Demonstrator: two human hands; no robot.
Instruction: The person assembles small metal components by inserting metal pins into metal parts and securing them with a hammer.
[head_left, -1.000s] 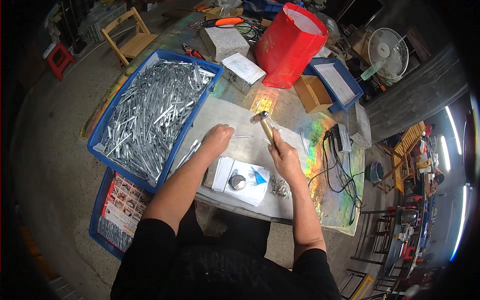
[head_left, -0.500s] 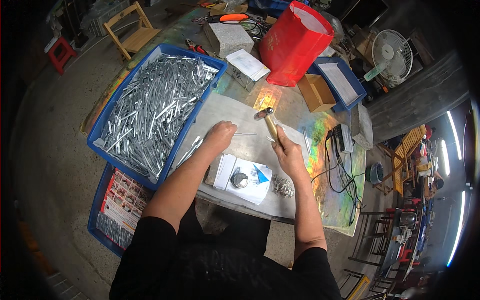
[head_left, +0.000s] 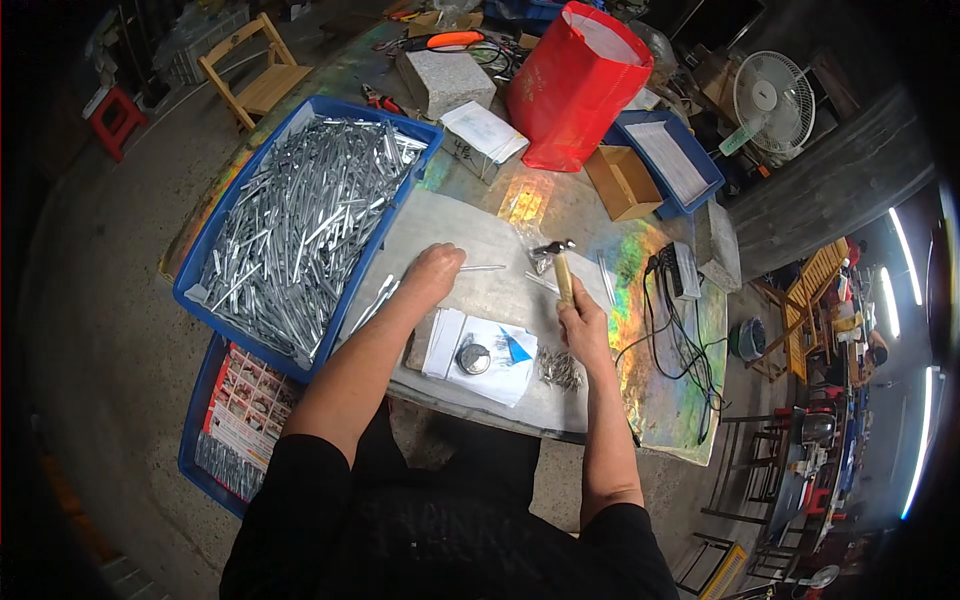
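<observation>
My left hand [head_left: 433, 273] is closed over the grey metal sheet, pinching one end of a thin silvery metal strip [head_left: 486, 267] that sticks out to the right. My right hand [head_left: 585, 325] grips the wooden handle of a hammer [head_left: 563, 278], held up with its head away from me. A small clear bag [head_left: 536, 240] lies beyond the hammer, partly behind its head. More metal strips [head_left: 372, 303] rest under my left forearm. Near me, a round tin [head_left: 474, 358] sits on white papers [head_left: 500, 385], beside a pile of small metal pieces [head_left: 560, 370].
A large blue tray [head_left: 440, 135] heaped with metal strips stands at the left, above a second blue tray [head_left: 187, 440]. At the back are a red bag [head_left: 570, 95], stone blocks [head_left: 447, 80] and a cardboard box [head_left: 625, 183]. Black cables [head_left: 672, 350] trail at the right.
The hammer has swung to the right and turned more upright, with my right hand shifted slightly right and down. My left hand keeps its hold on the strip.
</observation>
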